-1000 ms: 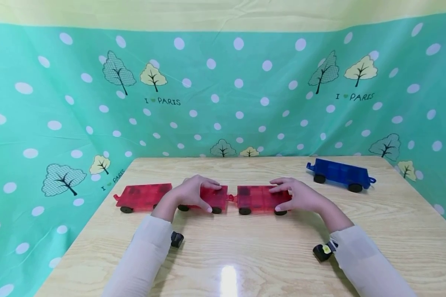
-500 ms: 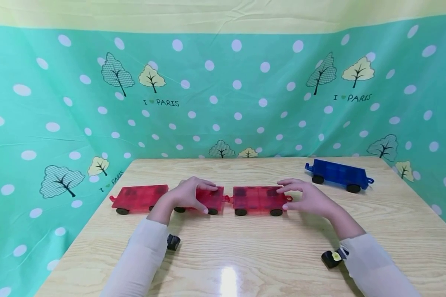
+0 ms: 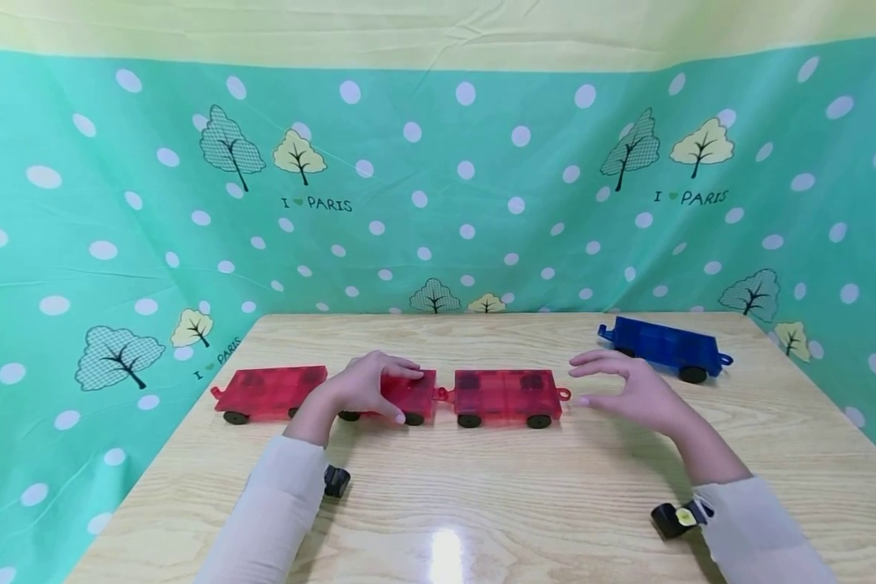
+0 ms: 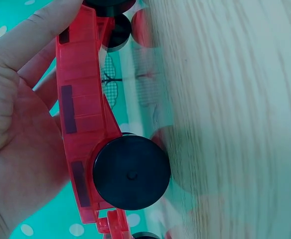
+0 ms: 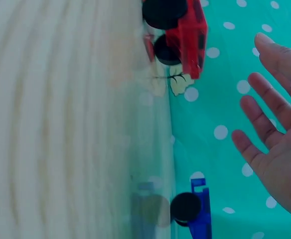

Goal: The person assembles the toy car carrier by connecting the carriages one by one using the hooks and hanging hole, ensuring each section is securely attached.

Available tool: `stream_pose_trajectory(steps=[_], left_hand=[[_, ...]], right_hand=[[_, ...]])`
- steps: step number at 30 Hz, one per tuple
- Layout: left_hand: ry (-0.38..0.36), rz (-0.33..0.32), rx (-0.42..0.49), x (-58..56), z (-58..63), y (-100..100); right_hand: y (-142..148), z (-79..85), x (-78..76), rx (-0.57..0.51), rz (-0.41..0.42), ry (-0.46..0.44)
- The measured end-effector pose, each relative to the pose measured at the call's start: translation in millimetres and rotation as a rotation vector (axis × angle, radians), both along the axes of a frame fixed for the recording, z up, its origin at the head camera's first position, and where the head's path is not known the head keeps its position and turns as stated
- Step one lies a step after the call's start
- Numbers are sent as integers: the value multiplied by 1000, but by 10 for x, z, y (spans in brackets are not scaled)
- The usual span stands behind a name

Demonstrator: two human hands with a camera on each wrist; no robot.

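Three red see-through toy train cars with black wheels stand in a row on the table. My left hand (image 3: pixel 361 385) grips the middle red car (image 3: pixel 418 395) across its top, thumb on the near side and fingers on the far side; in the left wrist view that car's side (image 4: pixel 78 109) lies against the palm. A small red coupling (image 3: pixel 444 394) joins it to the right red car (image 3: pixel 506 393). The left red car (image 3: pixel 268 391) is partly covered by the left wrist. Spread and holding nothing, my right hand (image 3: pixel 638 393) hovers just right of the right car's end ring (image 3: pixel 564 394).
At the back right a blue toy train car (image 3: pixel 664 347) stands at an angle, its near-left wheel partly behind the right hand. Behind the wooden table (image 3: pixel 540 503) hangs a green dotted cloth (image 3: pixel 467 195). Black wrist cameras (image 3: pixel 673 519) sit low near the tabletop.
My right hand has let go of the right red car and moved off to the right, uncovering its end ring. The left hand keeps its grip on the middle car.
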State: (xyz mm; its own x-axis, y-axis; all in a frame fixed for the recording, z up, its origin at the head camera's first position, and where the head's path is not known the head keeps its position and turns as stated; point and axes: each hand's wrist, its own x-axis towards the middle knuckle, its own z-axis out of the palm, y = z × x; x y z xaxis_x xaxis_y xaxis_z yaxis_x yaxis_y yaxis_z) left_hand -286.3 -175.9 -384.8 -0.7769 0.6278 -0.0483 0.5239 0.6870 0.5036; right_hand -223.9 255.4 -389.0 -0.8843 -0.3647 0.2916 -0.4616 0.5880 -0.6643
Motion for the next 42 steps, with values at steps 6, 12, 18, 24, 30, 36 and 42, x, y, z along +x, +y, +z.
stream_pose_trajectory(steps=[6,12,18,24,30,36,42], left_hand=[[-3,-4,7,-7,-8,-19],[-9,0,14,1,-6,-30],[-12,3,21,0,2,-27],[-21,7,18,-1,-8,-27],[-16,4,22,0,-5,-24],[-18,3,23,-7,-7,-21],[-13,-2,19,-17,-18,-24]], right_hand=[[101,65,48,-5,-32,42],[179,103,85,16,-62,92],[307,161,113,19,-101,88],[424,225,134,-19,-114,36],[538,253,118,-25,-115,28],[663,295,44,-54,-151,-46],[776,343,-65,5,-209,-134]])
